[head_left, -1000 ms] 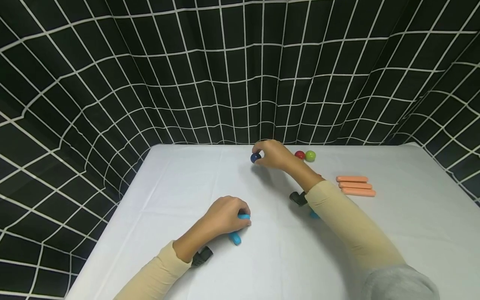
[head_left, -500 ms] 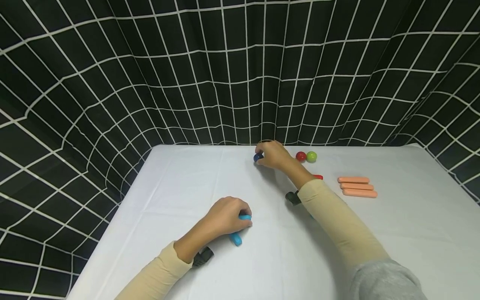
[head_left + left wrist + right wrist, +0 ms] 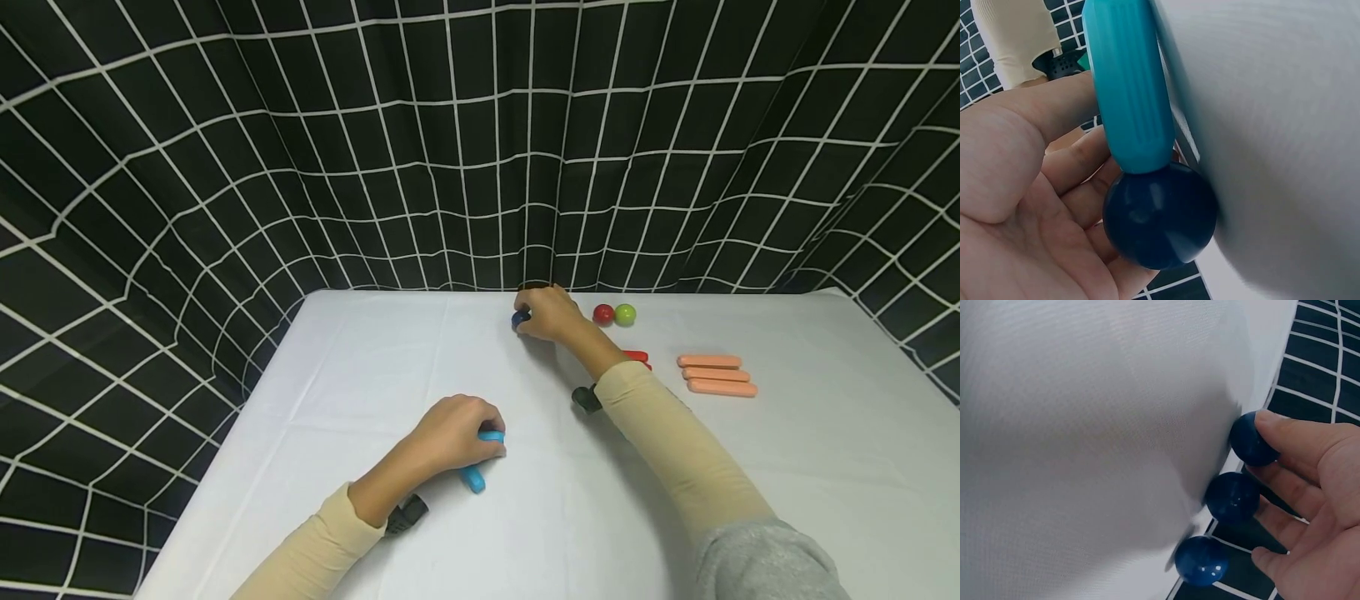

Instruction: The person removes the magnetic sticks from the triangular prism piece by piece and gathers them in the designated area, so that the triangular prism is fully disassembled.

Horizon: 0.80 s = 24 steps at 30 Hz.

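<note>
My left hand point(image 3: 450, 429) is on the near middle of the white table, its thumb and fingers gripping a light blue stick point(image 3: 472, 478). In the left wrist view, a dark blue ball point(image 3: 1160, 215) touches the end of that ribbed stick point(image 3: 1129, 81). Toward the back edge, my right hand point(image 3: 551, 315) pinches a dark blue ball point(image 3: 519, 321). The right wrist view shows that pinched ball point(image 3: 1254, 439) against the thumb tip, with a second blue ball point(image 3: 1233, 497) and a third blue ball point(image 3: 1202, 560) in a row beside it, near the other fingers.
A red ball point(image 3: 603, 314) and a green ball point(image 3: 625, 314) sit right of the right hand. Red sticks point(image 3: 636, 356) are partly hidden by the right forearm. Three orange sticks point(image 3: 716, 375) lie farther right. A black gridded curtain point(image 3: 480, 150) stands behind the table point(image 3: 360, 358).
The right hand has shifted slightly right with its blue ball. Its forearm has swung a little left, uncovering more of the red sticks. The left hand stays in place.
</note>
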Motion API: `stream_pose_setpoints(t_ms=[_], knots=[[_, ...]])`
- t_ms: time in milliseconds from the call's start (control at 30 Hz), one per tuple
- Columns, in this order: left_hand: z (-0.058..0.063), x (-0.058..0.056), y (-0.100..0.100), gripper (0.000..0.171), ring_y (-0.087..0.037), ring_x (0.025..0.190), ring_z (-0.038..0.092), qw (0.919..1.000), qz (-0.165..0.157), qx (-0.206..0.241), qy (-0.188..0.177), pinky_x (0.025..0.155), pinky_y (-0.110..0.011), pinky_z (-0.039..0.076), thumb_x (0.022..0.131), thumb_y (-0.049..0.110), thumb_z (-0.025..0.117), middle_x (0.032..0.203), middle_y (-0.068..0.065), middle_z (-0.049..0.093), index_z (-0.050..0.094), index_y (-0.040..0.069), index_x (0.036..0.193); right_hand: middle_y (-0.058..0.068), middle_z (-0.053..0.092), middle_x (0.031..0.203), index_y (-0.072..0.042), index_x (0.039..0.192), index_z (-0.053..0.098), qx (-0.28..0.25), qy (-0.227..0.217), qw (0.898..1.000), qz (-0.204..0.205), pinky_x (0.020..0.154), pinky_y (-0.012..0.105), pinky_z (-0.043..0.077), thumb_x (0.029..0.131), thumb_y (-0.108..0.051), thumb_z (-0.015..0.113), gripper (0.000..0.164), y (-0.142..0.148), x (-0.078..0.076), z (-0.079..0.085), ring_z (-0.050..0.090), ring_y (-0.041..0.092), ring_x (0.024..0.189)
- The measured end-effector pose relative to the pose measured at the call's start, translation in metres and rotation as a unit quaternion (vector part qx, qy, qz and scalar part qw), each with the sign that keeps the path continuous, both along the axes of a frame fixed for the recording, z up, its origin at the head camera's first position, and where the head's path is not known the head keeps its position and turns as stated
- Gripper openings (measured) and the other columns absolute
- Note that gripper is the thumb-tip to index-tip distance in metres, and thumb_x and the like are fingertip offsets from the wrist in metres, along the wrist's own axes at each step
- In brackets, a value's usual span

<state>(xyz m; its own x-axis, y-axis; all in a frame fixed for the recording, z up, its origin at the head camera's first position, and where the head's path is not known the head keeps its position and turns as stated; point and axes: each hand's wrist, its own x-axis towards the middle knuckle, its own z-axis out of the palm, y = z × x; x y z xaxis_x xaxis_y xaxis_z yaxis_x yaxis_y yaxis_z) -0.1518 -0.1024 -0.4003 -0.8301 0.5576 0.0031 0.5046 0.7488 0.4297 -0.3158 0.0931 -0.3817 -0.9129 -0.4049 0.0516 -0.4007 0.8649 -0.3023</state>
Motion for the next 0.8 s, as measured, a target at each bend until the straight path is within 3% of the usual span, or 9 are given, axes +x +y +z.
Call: stream_pose_setpoints(t_ms=[67,567,667,800], knots=[[-0.001,0.0,0.0,0.016,-0.003,0.077,0.057,1.0,0.0,0.001,0.0,0.074,-0.025,0.048,0.083,0.029,0.084,0.086,0.012,0.07,0.078,0.018,0.092,0.013,0.07,0.115,-0.003,0.116,0.071,-0.001,0.0,1.0,-0.002,0.117,0.056,0.017,0.083,-0.014,0.082,0.036,0.001,0.0,0.0,0.06,0.032,0.116],[0.001,-0.002,-0.001,0.02,-0.005,0.08,0.058,0.9999,0.002,0.0,-0.01,0.077,-0.027,0.048,0.082,0.03,0.084,0.088,0.012,0.07,0.078,0.018,0.096,0.016,0.067,0.124,0.0,0.123,0.067,-0.023,0.0,0.999,0.024,0.117,0.056,0.016,0.083,-0.015,0.081,0.044,0.011,0.005,0.001,0.059,0.032,0.121],[0.004,-0.004,-0.004,0.022,-0.006,0.082,0.059,0.9999,0.005,-0.002,-0.015,0.078,-0.028,0.049,0.081,0.031,0.085,0.09,0.011,0.07,0.078,0.018,0.097,0.015,0.067,0.125,-0.001,0.123,0.067,-0.026,0.01,0.999,0.043,0.117,0.057,0.016,0.084,-0.016,0.081,0.043,0.011,0.008,0.002,0.058,0.032,0.123],[0.016,-0.007,-0.015,0.028,-0.012,0.089,0.063,0.9994,0.02,-0.013,-0.024,0.082,-0.034,0.05,0.081,0.032,0.084,0.096,0.005,0.072,0.077,0.015,0.102,0.014,0.067,0.124,-0.001,0.12,0.068,-0.042,0.036,0.995,0.084,0.116,0.059,0.019,0.087,-0.014,0.078,0.037,0.008,0.022,0.008,0.056,0.031,0.125]])
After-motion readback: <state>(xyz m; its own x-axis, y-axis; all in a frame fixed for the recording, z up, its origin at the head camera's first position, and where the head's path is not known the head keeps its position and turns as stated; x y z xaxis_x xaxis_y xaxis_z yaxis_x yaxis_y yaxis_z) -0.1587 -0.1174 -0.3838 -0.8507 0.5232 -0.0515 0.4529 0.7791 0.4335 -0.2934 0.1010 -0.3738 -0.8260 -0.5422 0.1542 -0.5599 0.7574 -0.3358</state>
